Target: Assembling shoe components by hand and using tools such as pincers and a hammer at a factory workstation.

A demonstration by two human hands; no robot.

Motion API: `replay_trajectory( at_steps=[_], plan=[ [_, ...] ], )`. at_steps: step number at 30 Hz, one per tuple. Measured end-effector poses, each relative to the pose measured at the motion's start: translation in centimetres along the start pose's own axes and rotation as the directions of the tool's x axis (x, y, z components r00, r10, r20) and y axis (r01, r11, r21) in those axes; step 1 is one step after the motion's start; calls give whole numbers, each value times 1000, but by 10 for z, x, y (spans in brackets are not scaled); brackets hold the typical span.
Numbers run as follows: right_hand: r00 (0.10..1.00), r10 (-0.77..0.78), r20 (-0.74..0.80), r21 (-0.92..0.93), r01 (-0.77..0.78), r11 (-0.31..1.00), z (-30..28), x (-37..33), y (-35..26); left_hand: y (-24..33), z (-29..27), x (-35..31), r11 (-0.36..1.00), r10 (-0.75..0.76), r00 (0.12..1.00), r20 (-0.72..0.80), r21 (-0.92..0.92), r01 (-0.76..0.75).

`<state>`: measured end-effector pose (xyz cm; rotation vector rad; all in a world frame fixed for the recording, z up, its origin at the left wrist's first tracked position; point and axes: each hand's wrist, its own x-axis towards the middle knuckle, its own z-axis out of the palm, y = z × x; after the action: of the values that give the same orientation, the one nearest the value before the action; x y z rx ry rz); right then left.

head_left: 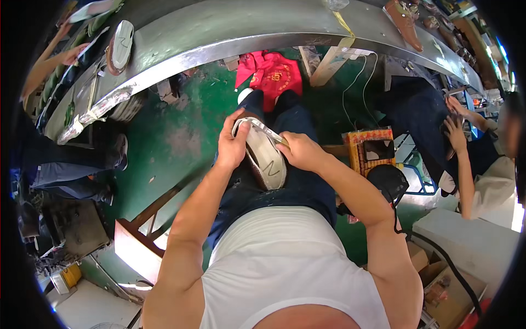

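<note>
A shoe (266,159) rests on my lap with its pale underside up and a dark handwritten stroke near the end closest to me. Around its far end curves a narrow whitish strip (263,128), lying along the edge. My left hand (233,140) is closed on that far end, its thumb pressing the strip against the rim. On the other side, my right hand (303,151) pinches the strip where it reaches the shoe's right edge. Whether those fingers also hold a small tool is hidden.
A long metal bench (219,46) curves ahead, bearing an upturned shoe (120,46) and a brown shoe (402,24). Red cloth (271,77) lies on the green floor by my feet. A black cap-like object (388,182) is near my right elbow. People work on both sides.
</note>
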<state>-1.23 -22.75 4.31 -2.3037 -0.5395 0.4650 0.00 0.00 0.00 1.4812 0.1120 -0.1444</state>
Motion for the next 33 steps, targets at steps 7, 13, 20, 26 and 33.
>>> replay_trajectory(
  at_steps=[7,13,20,26,33],
  plan=[
    [1000,10,-15,-154,-12,988,-28,-37,-26,28,2,-11,932,-129,978,163,-318,176],
    [972,85,221,72,-103,992,-59,-65,-25,37,14,-18,997,72,990,119,14,-74],
    [966,251,57,578,-237,781,-42,-91,-25,31,27,-26,985,96,994,44,138,-102],
    [959,240,-153,384,-166,908,-41,-86,-13,4,22,-8,966,-243,893,378,176,188],
    [980,186,73,16,-188,982,-39,-105,-1,15,28,5,942,-330,741,585,251,221]
  ],
)
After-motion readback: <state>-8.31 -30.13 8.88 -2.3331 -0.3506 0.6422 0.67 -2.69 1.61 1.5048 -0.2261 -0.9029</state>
